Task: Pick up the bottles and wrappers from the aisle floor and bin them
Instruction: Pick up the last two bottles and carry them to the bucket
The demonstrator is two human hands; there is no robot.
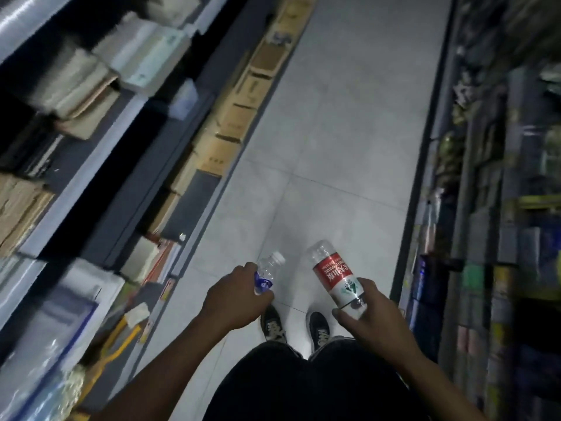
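My left hand (pixel 235 299) grips a small clear plastic bottle with a blue label and white cap (pixel 268 270), its cap end pointing away from me. My right hand (pixel 368 314) holds a larger clear bottle with a red and white label (pixel 332 273) by its lower end, the bottle tilted up and to the left. Both hands hang above the grey tiled aisle floor (pixel 349 141), in front of my dark trousers and my two dark shoes (pixel 296 328). No wrapper and no bin show in this view.
Shelving on the left (pixel 127 153) holds stacked paper, boxes and cardboard cartons along its lowest tier. A darker shelf run on the right (pixel 485 208) carries packaged goods. The aisle floor stretches ahead between them.
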